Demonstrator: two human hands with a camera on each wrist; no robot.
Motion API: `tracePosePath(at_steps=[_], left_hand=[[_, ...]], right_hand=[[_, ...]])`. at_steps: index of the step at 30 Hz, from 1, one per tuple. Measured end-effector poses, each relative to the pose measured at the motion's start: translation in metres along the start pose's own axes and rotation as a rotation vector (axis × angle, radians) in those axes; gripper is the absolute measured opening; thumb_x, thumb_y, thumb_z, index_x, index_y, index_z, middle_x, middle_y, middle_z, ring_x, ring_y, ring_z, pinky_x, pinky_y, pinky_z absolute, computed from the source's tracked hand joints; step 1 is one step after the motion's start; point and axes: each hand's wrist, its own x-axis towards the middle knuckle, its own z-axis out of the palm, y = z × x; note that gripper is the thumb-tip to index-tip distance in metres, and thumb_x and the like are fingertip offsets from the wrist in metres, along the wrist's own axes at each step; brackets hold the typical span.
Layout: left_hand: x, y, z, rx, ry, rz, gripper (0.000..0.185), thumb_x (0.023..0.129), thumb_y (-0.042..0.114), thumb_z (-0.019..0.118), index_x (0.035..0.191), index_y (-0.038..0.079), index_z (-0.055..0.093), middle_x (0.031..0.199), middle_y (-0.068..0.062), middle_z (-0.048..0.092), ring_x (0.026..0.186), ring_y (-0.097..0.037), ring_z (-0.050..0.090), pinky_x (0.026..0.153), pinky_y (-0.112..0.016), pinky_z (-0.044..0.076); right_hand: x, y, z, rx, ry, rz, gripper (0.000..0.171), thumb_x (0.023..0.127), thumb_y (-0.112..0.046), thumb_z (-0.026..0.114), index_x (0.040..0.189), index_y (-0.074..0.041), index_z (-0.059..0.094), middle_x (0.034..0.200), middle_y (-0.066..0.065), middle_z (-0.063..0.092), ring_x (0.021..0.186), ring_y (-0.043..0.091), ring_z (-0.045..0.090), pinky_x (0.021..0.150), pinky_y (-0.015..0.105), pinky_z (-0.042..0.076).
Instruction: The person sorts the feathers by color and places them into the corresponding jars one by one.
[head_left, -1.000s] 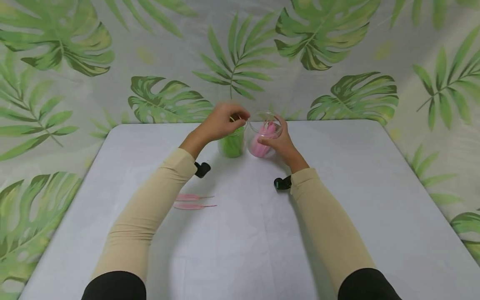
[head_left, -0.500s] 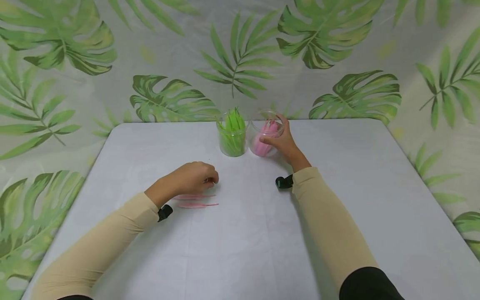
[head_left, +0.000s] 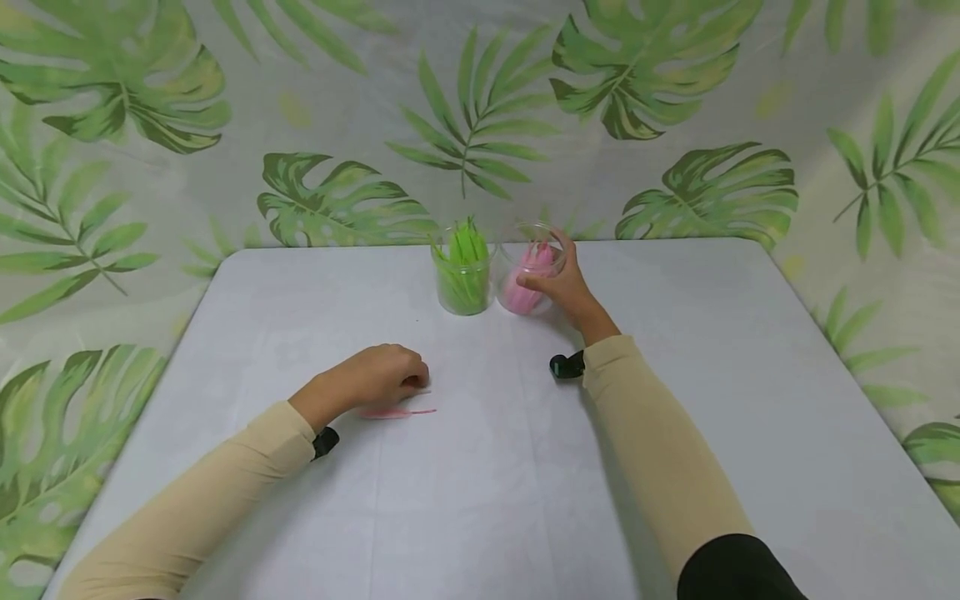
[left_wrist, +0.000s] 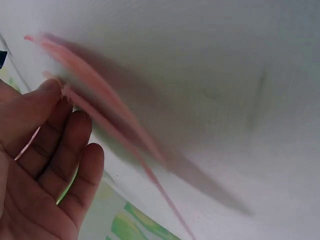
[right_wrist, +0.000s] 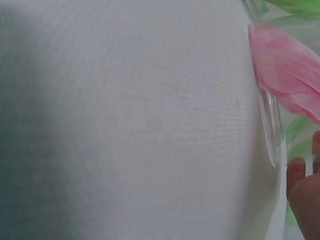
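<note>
Last pink feathers nearly sorted

My left hand [head_left: 378,377] pinches one pink feather [left_wrist: 95,85] near the table's [head_left: 675,417] middle; another [head_left: 401,412] lies beside it. By the far edge, my right hand [head_left: 558,279] grips the pink-feather jar [head_left: 528,271], next to the full green-feather jar [head_left: 463,271].

Head overlooks table [head_left: 480,467]; wrists close-up.

Clear glossy jar [head_left: 529,271], matt tablecloth [head_left: 487,483]
</note>
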Motion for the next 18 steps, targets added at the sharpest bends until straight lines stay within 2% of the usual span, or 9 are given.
tracePosePath(at_steps=[5, 11, 18], left_hand=[[-0.0026, 0.0031, 0.0038, 0.076, 0.028, 0.04, 0.009, 0.092, 0.007, 0.066, 0.088, 0.014, 0.071, 0.085, 0.005, 0.067, 0.078, -0.01, 0.06, 0.075, -0.028, 0.053], [-0.0023, 0.0066, 0.0078, 0.154, 0.055, 0.071, 0.01, 0.092, 0.008, 0.066, 0.085, 0.014, 0.069, 0.081, 0.004, 0.065, 0.075, -0.01, 0.059, 0.07, -0.028, 0.052], [0.0, 0.0048, 0.0092, 0.139, 0.03, 0.044, 0.011, 0.093, 0.008, 0.063, 0.085, 0.014, 0.066, 0.081, 0.005, 0.063, 0.074, -0.01, 0.056, 0.071, -0.028, 0.05]], right_hand=[[-0.0012, -0.0004, 0.0006, -0.005, 0.008, -0.003, 0.102, 0.082, -0.012, 0.08, 0.154, -0.035, 0.012, 0.16, 0.015, 0.028, 0.144, 0.032, 0.037, 0.12, 0.049, 0.031], [-0.0009, -0.0019, 0.0, 0.016, -0.008, 0.005, 0.104, 0.082, -0.008, 0.078, 0.156, -0.034, 0.01, 0.161, 0.015, 0.026, 0.145, 0.032, 0.036, 0.121, 0.047, 0.03], [-0.0004, -0.0052, -0.0027, 0.008, -0.024, 0.052, 0.106, 0.082, -0.007, 0.078, 0.157, -0.029, 0.007, 0.163, 0.017, 0.022, 0.148, 0.035, 0.03, 0.123, 0.05, 0.026]])
